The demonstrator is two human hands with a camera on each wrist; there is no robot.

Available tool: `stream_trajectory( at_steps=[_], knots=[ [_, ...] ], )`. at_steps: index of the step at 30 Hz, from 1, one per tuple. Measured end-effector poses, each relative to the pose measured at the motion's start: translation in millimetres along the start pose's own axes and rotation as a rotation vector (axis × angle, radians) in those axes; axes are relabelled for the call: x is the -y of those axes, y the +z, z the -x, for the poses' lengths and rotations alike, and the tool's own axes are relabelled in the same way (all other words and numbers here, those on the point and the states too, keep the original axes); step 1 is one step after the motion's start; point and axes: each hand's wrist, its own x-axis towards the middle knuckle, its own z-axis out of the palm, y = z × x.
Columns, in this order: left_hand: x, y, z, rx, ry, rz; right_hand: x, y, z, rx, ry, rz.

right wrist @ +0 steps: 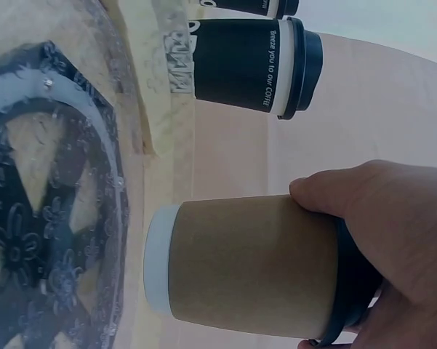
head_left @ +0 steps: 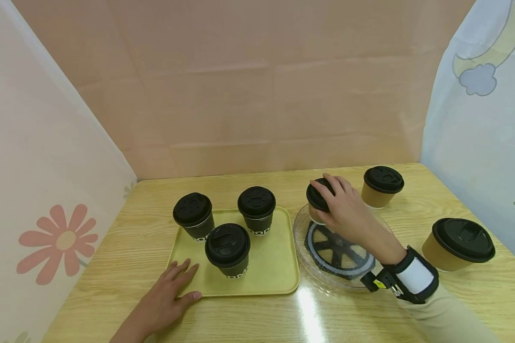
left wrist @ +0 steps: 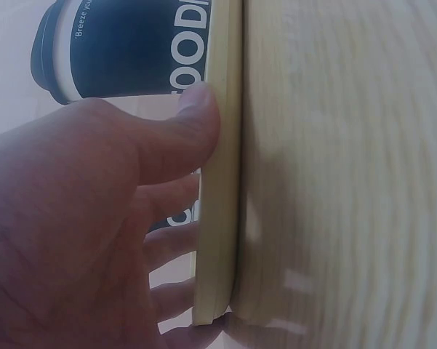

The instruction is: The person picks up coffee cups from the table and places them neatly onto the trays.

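My right hand point(head_left: 345, 207) grips a brown paper coffee cup point(right wrist: 251, 265) with a black lid, fingers and thumb around the lid. In the head view, that cup is over the far left part of a clear round dish point(head_left: 302, 259), which has a dark spoked wheel shape point(head_left: 336, 252) in its middle. My left hand point(head_left: 167, 295) touches the front left corner of a yellow tray point(head_left: 274, 271), its thumb at the rim point(left wrist: 222, 145). On the tray are three black lidded coffee cups: front point(head_left: 227, 250), back left point(head_left: 193, 216) and back right point(head_left: 257, 209).
Two more brown cups with black lids stand on the wooden table point(head_left: 249, 319): one behind the dish point(head_left: 381, 186), one at the right point(head_left: 457, 245). A tan backdrop point(head_left: 257, 95) rises behind the table, with patterned white sheets point(head_left: 47, 143) at the sides.
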Motion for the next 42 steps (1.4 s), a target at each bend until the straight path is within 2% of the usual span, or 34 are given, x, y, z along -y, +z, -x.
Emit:
stream_trajectory(
  at_steps=[9,22,30,42],
  knots=[
    [0.5,0.5,0.5,-0.01,0.002,-0.007,2.9,6.4,7.5,-0.001,-0.018,0.019],
    [0.6,1.9,1.0,-0.01,0.0,-0.004,8.5,9.0,8.7,0.04,-0.011,-0.028],
    [-1.2,0.2,1.4,-0.017,0.002,-0.006,8.3,9.1,8.8,0.052,-0.023,0.003],
    [-1.3,-0.5,2.0,-0.011,0.006,0.003,8.2,-0.6,7.4,0.189,0.071,-0.069]
  ],
)
